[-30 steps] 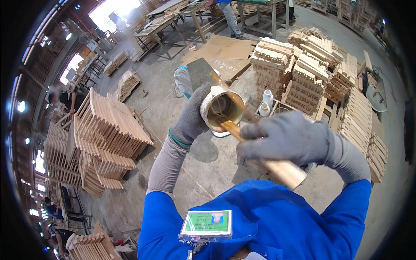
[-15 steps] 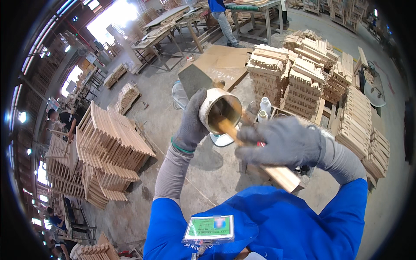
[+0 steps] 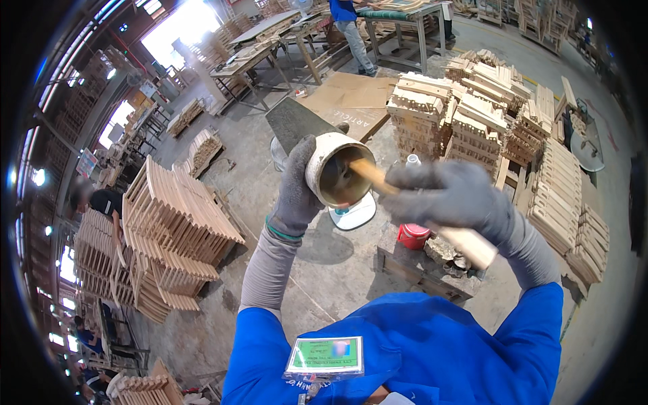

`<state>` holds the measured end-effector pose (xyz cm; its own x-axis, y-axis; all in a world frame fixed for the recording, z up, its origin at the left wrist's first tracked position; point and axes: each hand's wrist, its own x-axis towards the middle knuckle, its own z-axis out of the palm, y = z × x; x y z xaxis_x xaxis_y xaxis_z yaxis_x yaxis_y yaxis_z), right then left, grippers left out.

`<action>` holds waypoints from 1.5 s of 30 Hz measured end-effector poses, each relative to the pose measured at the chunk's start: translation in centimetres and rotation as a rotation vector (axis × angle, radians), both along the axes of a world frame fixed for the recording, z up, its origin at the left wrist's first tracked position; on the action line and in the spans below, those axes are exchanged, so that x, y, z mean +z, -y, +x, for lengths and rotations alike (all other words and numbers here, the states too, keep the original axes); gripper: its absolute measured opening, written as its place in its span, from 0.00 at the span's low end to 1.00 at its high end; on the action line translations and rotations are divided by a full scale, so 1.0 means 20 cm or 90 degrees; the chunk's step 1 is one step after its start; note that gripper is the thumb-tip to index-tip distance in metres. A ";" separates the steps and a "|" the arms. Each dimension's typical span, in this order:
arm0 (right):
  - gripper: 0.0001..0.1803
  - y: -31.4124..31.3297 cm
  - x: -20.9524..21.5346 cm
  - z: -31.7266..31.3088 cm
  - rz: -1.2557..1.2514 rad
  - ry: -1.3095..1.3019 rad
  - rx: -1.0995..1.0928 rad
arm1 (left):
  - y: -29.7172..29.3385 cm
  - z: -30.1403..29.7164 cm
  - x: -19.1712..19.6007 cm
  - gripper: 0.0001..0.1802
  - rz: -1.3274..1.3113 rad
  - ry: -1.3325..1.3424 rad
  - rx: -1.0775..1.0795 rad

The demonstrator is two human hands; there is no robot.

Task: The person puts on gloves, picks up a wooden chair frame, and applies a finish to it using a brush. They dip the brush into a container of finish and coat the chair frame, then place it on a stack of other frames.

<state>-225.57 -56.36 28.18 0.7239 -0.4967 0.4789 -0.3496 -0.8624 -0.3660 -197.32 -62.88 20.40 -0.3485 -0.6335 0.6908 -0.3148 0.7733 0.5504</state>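
Observation:
My left hand, in a grey glove, is closed around a round cup with a pale rim and a brownish inside, its mouth tilted toward me. A dark grey flat blade-like piece sticks out beyond the same hand; whether it is joined to the cup I cannot tell. My right hand, gloved too and blurred by motion, grips a wooden stick. The stick's thin end is at the cup's mouth, and a wider pale end shows below the hand.
Below my right hand stand a red container and a low bench. A white-topped stool lies beyond the cup. Stacked wooden parts rise at left and right. A person in blue stands by a far table.
My right hand has moved up and slightly right, and the stick reaches less deep into the cup. The cup has shifted slightly left. The red container now shows more fully.

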 end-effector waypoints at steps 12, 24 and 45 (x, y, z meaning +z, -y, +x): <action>0.15 -0.08 0.02 -0.02 -0.001 -0.101 -0.050 | -0.07 -0.17 0.19 0.29 0.494 -0.439 -0.232; 0.17 -0.09 -0.12 0.07 -0.016 0.266 0.066 | -0.13 -0.12 0.22 0.31 0.504 -0.602 -0.344; 0.13 -0.15 0.04 0.27 -0.447 -0.148 0.102 | -0.09 -0.04 0.14 0.33 0.426 -0.566 -0.405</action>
<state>-220.21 -53.34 29.04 0.8825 -0.0107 0.4701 -0.2008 -0.9126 0.3561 -198.14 -61.06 23.20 -0.3009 -0.8390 0.4534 0.6808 0.1439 0.7182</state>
